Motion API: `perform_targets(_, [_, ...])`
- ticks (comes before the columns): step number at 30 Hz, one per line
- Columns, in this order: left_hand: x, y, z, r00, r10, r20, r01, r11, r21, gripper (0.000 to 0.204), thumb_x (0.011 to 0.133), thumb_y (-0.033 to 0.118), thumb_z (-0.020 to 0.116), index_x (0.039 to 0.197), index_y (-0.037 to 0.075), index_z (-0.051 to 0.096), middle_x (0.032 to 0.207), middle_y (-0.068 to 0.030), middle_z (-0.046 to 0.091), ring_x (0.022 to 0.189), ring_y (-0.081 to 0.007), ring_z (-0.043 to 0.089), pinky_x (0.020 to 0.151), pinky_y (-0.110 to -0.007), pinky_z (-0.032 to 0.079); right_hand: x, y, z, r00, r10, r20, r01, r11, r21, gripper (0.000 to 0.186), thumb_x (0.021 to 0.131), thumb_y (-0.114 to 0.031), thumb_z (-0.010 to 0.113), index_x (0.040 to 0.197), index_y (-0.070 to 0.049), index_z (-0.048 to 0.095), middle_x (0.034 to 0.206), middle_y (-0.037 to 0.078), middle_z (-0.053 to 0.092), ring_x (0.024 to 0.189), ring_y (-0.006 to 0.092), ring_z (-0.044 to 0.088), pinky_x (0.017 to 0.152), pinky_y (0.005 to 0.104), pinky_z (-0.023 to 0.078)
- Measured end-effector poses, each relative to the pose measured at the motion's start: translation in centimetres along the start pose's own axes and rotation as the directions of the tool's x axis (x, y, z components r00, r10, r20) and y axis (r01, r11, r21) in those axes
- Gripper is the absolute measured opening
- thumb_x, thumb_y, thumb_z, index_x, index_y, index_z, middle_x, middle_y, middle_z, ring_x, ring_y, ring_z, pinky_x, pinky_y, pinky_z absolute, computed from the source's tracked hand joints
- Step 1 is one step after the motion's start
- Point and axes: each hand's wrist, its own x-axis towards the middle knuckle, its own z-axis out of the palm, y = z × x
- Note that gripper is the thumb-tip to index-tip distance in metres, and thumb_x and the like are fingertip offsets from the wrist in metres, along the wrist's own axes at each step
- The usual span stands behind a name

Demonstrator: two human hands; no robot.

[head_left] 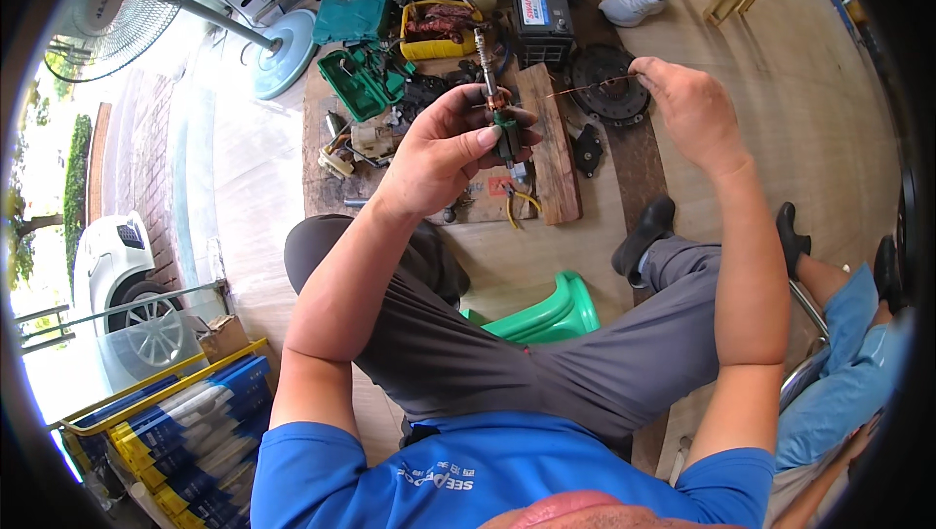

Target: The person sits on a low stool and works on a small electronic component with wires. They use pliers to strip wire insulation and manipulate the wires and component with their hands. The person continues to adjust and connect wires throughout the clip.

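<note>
My left hand (pixel 450 147) is wrapped around a slim part with a dark green body (pixel 507 139), holding it upright above the work board. A shiny metal shaft (pixel 485 59) rises from its top, with copper-coloured strands where the shaft meets the body. Raised to the right, my right hand (pixel 690 105) pinches the end of a thin copper wire (pixel 585 88) between thumb and fingertips. The wire runs leftward toward the green part; whether it joins it I cannot tell. Beneath my hands lie a wooden plank (pixel 549 154) and yellow-handled pliers (pixel 517 203).
Behind are an open green tool case (pixel 356 80), a yellow bin of reddish parts (pixel 429 48), a battery (pixel 541 17) and a round clutch-like disc (pixel 609 83). A green stool (pixel 556 314) is beneath me. A fan (pixel 102 7) stands left; other people sit nearby.
</note>
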Motion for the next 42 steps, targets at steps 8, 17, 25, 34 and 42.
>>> perform_targets(8, [0.3, -0.2, -0.2, 0.978, 0.006, -0.206, 0.012, 0.996, 0.086, 0.030, 0.096, 0.001, 0.061, 0.125, 0.001, 0.052, 0.117, -0.0158, 0.067, 0.107, -0.0291, 0.068, 0.095, -0.044, 0.056, -0.3, -0.6, -1.1, 0.999, -0.026, 0.029, 0.026, 1.000, -0.015, 0.019, 0.095, -0.012, 0.058, 0.112, -0.006, 0.067, 0.101, 0.016, 0.071, 0.091, 0.0350, 0.068, 0.076, 0.0416, 0.055])
perform_targets(17, [0.8, -1.0, -0.5, 0.925, 0.043, -0.378, 0.029, 0.983, 0.182, 0.026, 0.093, 0.000, 0.067, 0.117, 0.002, 0.055, 0.109, -0.0113, 0.069, 0.101, -0.0244, 0.070, 0.090, -0.038, 0.058, -0.9, -0.1, -0.1, 0.964, 0.019, 0.264, -0.026, 0.999, 0.023, 0.028, 0.094, -0.014, 0.062, 0.120, -0.006, 0.066, 0.111, 0.017, 0.070, 0.103, 0.0357, 0.065, 0.089, 0.0418, 0.053])
perform_targets(25, [0.4, -2.7, -0.3, 0.960, -0.027, -0.279, 0.102, 0.961, 0.257, 0.036, 0.090, -0.001, 0.070, 0.122, 0.003, 0.054, 0.112, -0.0102, 0.067, 0.102, -0.0212, 0.069, 0.092, -0.037, 0.057, -1.3, -4.7, 3.2, 0.975, -0.110, 0.191, 0.049, 0.953, 0.298, 0.050, 0.090, -0.015, 0.067, 0.136, 0.000, 0.054, 0.129, 0.020, 0.061, 0.121, 0.0367, 0.056, 0.103, 0.0418, 0.046])
perform_targets(34, [0.0, -2.8, 0.0, 0.971, -0.051, -0.233, 0.111, 0.962, 0.251, 0.039, 0.088, 0.000, 0.073, 0.123, 0.001, 0.055, 0.111, -0.0085, 0.068, 0.101, -0.0157, 0.066, 0.091, -0.032, 0.057, -0.6, -7.8, 6.0, 0.948, 0.053, 0.315, -0.280, 0.613, 0.738, 0.022, 0.091, -0.014, 0.065, 0.105, 0.002, 0.069, 0.085, 0.020, 0.071, 0.075, 0.0283, 0.069, 0.071, 0.0356, 0.054])
perform_targets(42, [0.0, -3.6, 0.8, 0.933, 0.129, -0.336, 0.135, 0.739, 0.660, 0.036, 0.086, -0.001, 0.074, 0.118, 0.001, 0.057, 0.101, -0.0051, 0.069, 0.091, -0.0092, 0.064, 0.079, -0.026, 0.055, 0.0, -9.4, 4.9, 0.935, 0.082, 0.345, -0.296, 0.717, 0.631, 0.023, 0.090, -0.020, 0.065, 0.097, 0.001, 0.072, 0.075, 0.017, 0.069, 0.069, 0.0242, 0.068, 0.066, 0.0356, 0.052])
